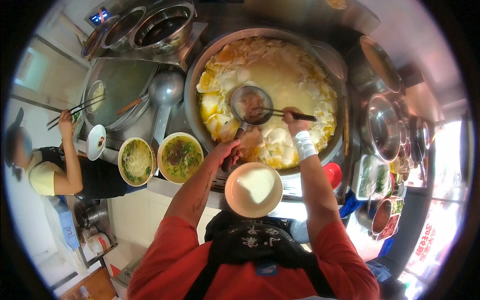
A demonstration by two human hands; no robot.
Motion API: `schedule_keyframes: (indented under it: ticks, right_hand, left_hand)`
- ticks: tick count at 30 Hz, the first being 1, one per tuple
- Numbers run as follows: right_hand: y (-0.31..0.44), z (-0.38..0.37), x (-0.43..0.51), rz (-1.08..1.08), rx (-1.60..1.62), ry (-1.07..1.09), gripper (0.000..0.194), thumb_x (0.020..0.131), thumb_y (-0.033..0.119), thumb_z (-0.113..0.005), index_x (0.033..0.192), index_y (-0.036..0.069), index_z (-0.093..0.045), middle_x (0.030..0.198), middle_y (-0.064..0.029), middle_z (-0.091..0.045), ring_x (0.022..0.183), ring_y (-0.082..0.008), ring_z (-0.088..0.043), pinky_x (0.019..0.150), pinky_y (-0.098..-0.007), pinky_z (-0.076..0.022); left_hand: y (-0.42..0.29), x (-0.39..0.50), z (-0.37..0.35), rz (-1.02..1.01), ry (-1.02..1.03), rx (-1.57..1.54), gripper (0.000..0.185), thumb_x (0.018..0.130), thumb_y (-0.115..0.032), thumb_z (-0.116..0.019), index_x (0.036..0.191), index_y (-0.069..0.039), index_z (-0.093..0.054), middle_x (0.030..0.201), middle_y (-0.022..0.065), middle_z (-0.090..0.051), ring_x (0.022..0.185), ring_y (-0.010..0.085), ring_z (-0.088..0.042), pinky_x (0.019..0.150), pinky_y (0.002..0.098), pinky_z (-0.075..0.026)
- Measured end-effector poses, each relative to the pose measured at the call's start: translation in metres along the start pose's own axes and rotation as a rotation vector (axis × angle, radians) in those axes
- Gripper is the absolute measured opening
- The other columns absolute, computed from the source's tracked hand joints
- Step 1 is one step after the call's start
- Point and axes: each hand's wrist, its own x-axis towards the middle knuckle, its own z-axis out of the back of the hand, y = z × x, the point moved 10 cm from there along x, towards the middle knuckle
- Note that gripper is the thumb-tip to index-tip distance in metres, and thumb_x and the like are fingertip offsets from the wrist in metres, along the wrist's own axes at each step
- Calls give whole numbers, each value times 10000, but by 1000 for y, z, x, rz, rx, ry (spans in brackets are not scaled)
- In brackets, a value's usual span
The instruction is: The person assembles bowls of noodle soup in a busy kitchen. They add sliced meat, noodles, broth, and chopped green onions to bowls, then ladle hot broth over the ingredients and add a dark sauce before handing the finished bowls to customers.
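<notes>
My left hand (228, 152) grips the dark handle of a metal ladle (252, 90), whose bowl is over the big round pot (191, 101). Pale pinkish-brown pieces (250, 105), probably meat, lie in the ladle. In my right hand (294, 118) is a pair of dark chopsticks (276, 111), their tips inside the ladle. Yellow and whitish pieces (279, 144) crowd the rim of the pot's cloudy broth (277, 78). Just below my left hand stands a cream-coloured bowl (234, 191) with a bright patch inside; I cannot tell whether that is light or contents.
Two filled soup bowls (137, 161) (180, 157) stand left of my left arm. Farther left, a co-worker's hand (65, 120) holds long chopsticks over a second pot (120, 90). Steel basins (163, 32) line the back left. A red bowl (332, 175) and ingredient trays (371, 176) are at right.
</notes>
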Motion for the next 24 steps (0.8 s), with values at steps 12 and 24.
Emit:
schedule_keyframes:
  ticks: [12,24]
  right_hand:
    - [-5,12,-9,7,-44,-1,182,925,132,-667,1094,72,-699,954,-72,-692,818,-188,-678,784,-308,-541]
    - [-14,22,-16,22,239,-75,174,948,35,-599,1097,35,-689,937,-47,-677,800,-153,-636,737,-311,-547]
  left_hand:
    - [1,3,-7,-40,-63,73,354,976,-440,-622,1080,-108,-556,694,70,-614,528,186,-570,491,363,-475]
    - [1,0,-8,-101,-117,132,342,955,-438,-637,986,-100,-591,644,56,-578,466,169,-511,437,359,-440]
